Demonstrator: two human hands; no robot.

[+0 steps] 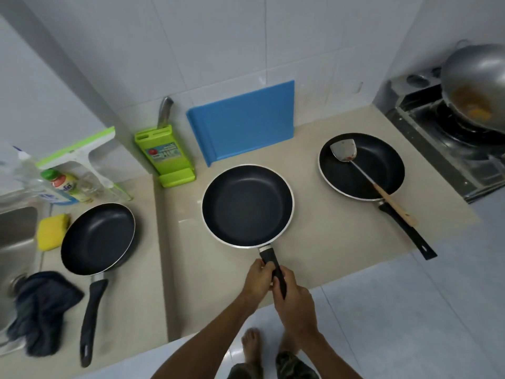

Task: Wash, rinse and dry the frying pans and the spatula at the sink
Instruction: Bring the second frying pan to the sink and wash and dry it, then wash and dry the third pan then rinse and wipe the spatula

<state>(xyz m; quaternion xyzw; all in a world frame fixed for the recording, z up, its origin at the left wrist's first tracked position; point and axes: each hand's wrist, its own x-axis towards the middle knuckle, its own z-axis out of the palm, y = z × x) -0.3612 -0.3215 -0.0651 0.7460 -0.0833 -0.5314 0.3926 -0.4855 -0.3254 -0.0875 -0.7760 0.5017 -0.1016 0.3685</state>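
Three black frying pans rest on the beige counter. The middle pan (247,205) has its handle toward me; my left hand (258,277) and my right hand (296,302) are both wrapped around that handle. The left pan (97,237) sits beside the sink (16,233), handle pointing at the counter's front edge. The right pan (360,165) holds a metal spatula (344,151) with a wooden handle; red residue marks its blade.
A yellow sponge (52,231) and a dark cloth (41,310) lie by the sink. Bottles (62,187), a squeegee (79,151), a green knife block (164,157) and a blue cutting board (246,121) stand at the wall. A wok (475,86) sits on the stove at right.
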